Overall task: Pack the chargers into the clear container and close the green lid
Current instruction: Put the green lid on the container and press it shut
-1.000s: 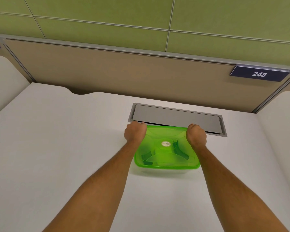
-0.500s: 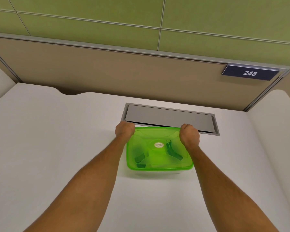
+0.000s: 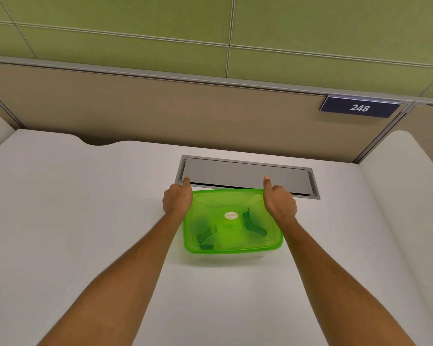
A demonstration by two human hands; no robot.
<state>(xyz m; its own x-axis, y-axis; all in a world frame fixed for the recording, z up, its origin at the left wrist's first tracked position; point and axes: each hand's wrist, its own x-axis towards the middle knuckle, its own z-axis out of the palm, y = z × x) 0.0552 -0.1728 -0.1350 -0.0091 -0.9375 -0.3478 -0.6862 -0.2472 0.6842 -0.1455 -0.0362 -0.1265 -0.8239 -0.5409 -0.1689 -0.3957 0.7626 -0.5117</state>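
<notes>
The green lid (image 3: 231, 221) lies flat on top of the clear container (image 3: 235, 257) in the middle of the white desk. Dark chargers (image 3: 205, 239) and a cable show dimly through the translucent lid. My left hand (image 3: 176, 198) rests at the lid's far left corner, thumb up and fingers curled beside the rim. My right hand (image 3: 279, 201) sits at the far right corner in the same pose, thumb raised. Whether the fingers still press on the rim is hidden.
A grey metal cable hatch (image 3: 248, 174) is set into the desk just behind the container. A beige partition with a dark "248" sign (image 3: 359, 108) closes the back. White dividers rise at the left and at the right (image 3: 410, 196).
Both hands were fists pressing the lid's far corners; now the thumbs are lifted and the hands have eased outward. The lid looks level on the container.
</notes>
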